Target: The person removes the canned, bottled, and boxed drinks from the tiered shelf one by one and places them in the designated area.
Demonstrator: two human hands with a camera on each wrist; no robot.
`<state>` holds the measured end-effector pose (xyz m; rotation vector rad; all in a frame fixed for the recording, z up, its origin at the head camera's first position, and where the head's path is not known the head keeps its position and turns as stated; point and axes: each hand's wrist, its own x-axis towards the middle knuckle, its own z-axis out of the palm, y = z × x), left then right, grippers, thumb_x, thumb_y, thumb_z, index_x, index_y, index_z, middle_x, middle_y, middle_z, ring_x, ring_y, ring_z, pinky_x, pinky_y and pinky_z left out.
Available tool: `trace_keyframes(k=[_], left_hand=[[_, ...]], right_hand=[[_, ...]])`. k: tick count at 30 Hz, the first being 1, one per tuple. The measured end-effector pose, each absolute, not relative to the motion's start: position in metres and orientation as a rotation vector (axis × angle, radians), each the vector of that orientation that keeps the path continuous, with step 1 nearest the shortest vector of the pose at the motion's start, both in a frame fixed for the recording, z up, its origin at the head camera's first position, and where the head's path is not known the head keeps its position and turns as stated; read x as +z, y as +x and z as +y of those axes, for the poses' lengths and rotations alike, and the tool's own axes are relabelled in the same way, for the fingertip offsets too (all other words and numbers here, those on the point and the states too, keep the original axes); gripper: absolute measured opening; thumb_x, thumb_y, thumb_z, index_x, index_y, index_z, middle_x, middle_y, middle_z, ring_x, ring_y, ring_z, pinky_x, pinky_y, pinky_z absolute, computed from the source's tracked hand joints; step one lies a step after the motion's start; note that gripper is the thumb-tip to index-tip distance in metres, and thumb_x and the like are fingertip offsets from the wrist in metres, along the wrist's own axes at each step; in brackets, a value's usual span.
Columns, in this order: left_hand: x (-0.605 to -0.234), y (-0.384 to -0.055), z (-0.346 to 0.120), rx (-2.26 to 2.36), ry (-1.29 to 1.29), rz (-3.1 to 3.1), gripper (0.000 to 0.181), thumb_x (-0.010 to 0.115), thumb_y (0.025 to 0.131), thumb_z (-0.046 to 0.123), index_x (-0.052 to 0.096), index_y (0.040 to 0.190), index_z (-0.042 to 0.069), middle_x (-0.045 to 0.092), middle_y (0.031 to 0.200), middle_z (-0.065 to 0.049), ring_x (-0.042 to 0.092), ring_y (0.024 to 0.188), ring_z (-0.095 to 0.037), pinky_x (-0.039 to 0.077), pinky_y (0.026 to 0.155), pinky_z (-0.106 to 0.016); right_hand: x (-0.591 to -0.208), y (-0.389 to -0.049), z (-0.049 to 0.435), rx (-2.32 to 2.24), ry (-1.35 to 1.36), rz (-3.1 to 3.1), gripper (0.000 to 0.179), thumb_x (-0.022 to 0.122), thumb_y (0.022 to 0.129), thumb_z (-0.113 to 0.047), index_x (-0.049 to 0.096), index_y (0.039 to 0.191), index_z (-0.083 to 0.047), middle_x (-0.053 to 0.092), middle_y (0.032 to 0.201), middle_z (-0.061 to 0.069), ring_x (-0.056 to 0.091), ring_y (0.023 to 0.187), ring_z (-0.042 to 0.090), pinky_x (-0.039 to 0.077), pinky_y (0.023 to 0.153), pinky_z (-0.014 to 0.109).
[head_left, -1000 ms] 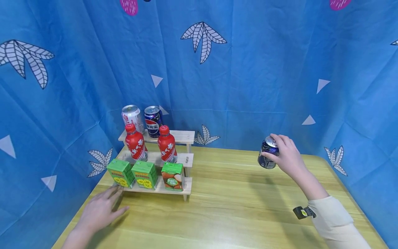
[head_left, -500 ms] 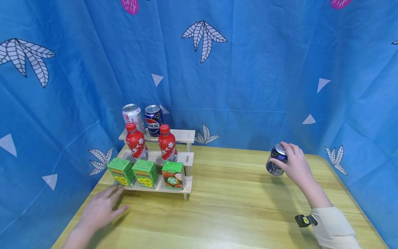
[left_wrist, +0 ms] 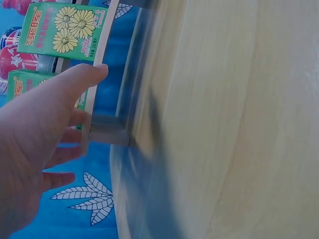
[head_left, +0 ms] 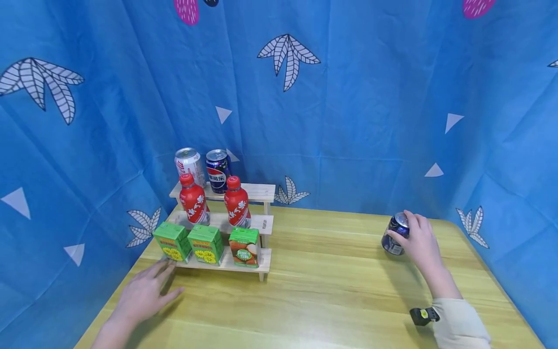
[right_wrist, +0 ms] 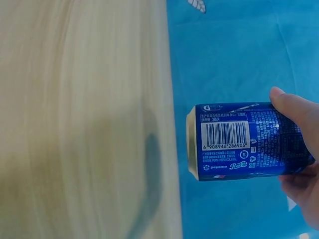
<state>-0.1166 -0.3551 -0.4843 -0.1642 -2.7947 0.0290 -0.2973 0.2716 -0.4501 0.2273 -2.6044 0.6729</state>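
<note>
My right hand point(head_left: 419, 241) grips a dark blue Pepsi can point(head_left: 394, 237) from above, near its top. In the right wrist view the can point(right_wrist: 239, 142) shows its barcode side, and a gap separates its base from the tabletop. My left hand point(head_left: 141, 293) lies at the front left corner of a three-tier wooden shelf point(head_left: 231, 264), fingers loosely extended. In the left wrist view its thumb point(left_wrist: 97, 74) is beside the lowest tier's edge; whether the fingertips press on the shelf is unclear.
Green drink cartons point(head_left: 206, 245) stand on the bottom tier, two red bottles point(head_left: 237, 206) on the middle one. A white can point(head_left: 192, 167) and another Pepsi can point(head_left: 218, 172) are on top. Blue curtains point(head_left: 366, 97) border the wooden table point(head_left: 314, 291).
My right hand has carried the Pepsi can to the right, down and slightly nearer. My left hand stays at the shelf corner. The head view has shifted slightly.
</note>
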Motion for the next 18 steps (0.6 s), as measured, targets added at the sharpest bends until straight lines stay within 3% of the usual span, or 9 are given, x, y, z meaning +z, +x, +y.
trace_keyframes(k=[18], left_hand=[[-0.488, -0.117, -0.354, 0.021, -0.159, -2.771, 0.072, 0.071, 0.08, 0.056, 0.063, 0.127, 0.003, 0.058, 0.134, -0.024, 0.058, 0.117, -0.046, 0.048, 0.098, -0.06]], right_hand=[[-0.472, -0.303, 0.289, 0.707, 0.072, -2.669, 0.076, 0.071, 0.09, -0.03, 0.033, 0.144, 0.008, 0.037, 0.136, 0.037, 0.035, 0.124, 0.054, 0.037, 0.098, 0.072]])
